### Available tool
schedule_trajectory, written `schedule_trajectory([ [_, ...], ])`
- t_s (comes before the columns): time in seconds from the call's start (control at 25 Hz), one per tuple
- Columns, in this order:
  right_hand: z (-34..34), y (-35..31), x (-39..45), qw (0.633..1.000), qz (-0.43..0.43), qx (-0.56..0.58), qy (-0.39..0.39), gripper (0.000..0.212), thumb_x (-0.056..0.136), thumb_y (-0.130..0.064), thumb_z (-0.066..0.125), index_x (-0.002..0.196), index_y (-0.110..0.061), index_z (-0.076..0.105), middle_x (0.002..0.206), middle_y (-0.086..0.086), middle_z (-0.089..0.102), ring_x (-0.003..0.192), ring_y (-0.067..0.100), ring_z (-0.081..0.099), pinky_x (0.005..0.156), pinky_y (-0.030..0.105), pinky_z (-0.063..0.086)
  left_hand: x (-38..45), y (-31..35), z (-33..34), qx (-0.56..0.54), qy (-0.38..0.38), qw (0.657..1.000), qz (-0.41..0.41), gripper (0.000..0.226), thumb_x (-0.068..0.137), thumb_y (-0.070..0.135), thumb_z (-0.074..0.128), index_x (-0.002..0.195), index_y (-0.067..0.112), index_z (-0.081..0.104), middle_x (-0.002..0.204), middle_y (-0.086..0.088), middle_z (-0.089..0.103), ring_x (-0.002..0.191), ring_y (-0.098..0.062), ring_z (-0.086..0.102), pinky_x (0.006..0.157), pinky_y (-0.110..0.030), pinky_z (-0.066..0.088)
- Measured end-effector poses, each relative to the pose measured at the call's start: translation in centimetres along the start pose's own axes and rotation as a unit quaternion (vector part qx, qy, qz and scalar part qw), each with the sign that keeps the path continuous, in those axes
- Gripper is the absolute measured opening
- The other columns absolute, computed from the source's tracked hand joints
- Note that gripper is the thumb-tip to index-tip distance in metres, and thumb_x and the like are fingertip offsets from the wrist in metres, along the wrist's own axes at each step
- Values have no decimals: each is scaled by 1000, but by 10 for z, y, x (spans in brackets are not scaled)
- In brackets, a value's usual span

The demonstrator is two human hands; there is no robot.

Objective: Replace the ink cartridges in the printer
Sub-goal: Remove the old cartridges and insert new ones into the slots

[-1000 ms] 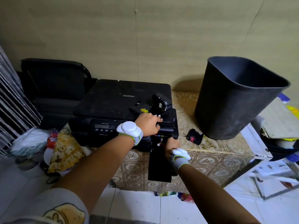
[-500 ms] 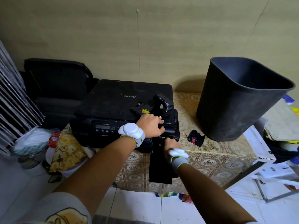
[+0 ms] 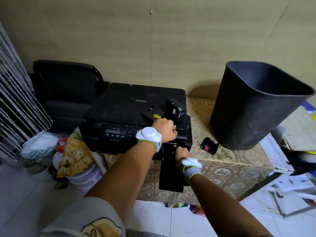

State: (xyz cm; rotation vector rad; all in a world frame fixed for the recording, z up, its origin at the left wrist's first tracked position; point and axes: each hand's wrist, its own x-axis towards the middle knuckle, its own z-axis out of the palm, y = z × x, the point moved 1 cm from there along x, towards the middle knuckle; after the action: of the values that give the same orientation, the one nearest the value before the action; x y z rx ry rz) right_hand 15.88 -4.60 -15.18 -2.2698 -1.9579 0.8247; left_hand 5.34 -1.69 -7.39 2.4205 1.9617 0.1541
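A black Brother printer (image 3: 133,106) stands on a patterned table. Its cartridge door (image 3: 171,175) hangs open at the front right, below a row of colour marks (image 3: 172,143). My left hand (image 3: 165,130) lies on the printer's front right corner, fingers curled over the edge. My right hand (image 3: 182,153) reaches into the cartridge bay, and its fingertips are hidden inside. Two black cartridges rest on the lid, one upright (image 3: 174,108) and one flat with a yellow label (image 3: 153,113). Another cartridge with a magenta patch (image 3: 209,145) lies on the table to the right.
A large dark bin (image 3: 256,108) stands at the table's back right. A black chair (image 3: 65,82) sits behind the printer on the left, with a grille and bags (image 3: 39,146) further left. Papers and a metal frame (image 3: 290,185) lie at the right.
Both hands stay at about the same spots on the printer. Only the view has shifted slightly.
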Motion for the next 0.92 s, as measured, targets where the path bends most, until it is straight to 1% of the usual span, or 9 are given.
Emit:
schedule_trajectory([
  [0.16, 4, 3, 2, 1000, -25, -9, 2, 30, 92, -17, 39, 114, -4, 55, 127, 19, 57, 116, 35, 56, 92, 44, 45, -1, -3, 5, 9, -3, 1000, 22, 36, 90, 29, 46, 117, 19, 68, 121, -9, 69, 113, -32, 61, 92, -34, 49],
  [0.28, 6, 3, 5, 999, -32, -23, 10, 31, 93, -15, 38, 115, -2, 54, 125, 21, 57, 115, 35, 57, 85, 39, 45, 4, -4, 7, 8, 4, 1000, 10, 36, 89, 31, 47, 113, 18, 70, 116, -8, 71, 111, -31, 62, 90, -32, 48],
  [0.52, 6, 6, 8, 1000, -17, -21, -5, 34, 93, -27, 38, 117, -9, 54, 127, 16, 57, 116, 33, 56, 77, 38, 39, 3, -4, 6, 7, 14, 1000, 13, 33, 88, 30, 48, 104, 18, 73, 110, -6, 73, 105, -32, 64, 83, -31, 49],
  [0.6, 8, 9, 7, 1000, -14, -13, -11, 34, 92, -28, 39, 116, -9, 55, 126, 16, 58, 115, 33, 57, 78, 39, 39, 1, -3, 5, 2, 9, 1000, 14, 32, 88, 30, 48, 106, 20, 73, 112, -6, 72, 107, -31, 63, 84, -31, 49],
  [0.72, 6, 12, 5, 999, -26, -13, -14, 35, 92, -28, 39, 114, -7, 56, 123, 19, 60, 112, 35, 58, 81, 38, 42, 3, -5, 4, 4, -9, 1000, 14, 36, 91, 31, 45, 115, 20, 70, 118, -6, 70, 114, -29, 61, 90, -32, 50],
  [0.84, 2, 11, 2, 999, -37, -16, -15, 36, 91, -28, 42, 113, -4, 57, 121, 21, 61, 109, 36, 59, 85, 39, 45, 2, -5, 2, 12, -16, 1000, 15, 38, 92, 31, 43, 117, 19, 69, 120, -7, 69, 115, -29, 61, 92, -33, 51],
  [0.92, 3, 10, -1, 999, -29, -26, -17, 35, 90, -28, 44, 114, -6, 57, 121, 18, 61, 110, 35, 59, 84, 40, 44, 1, -3, 1, 14, -20, 1000, 16, 38, 92, 31, 43, 117, 17, 69, 121, -7, 69, 116, -30, 60, 93, -34, 50],
])
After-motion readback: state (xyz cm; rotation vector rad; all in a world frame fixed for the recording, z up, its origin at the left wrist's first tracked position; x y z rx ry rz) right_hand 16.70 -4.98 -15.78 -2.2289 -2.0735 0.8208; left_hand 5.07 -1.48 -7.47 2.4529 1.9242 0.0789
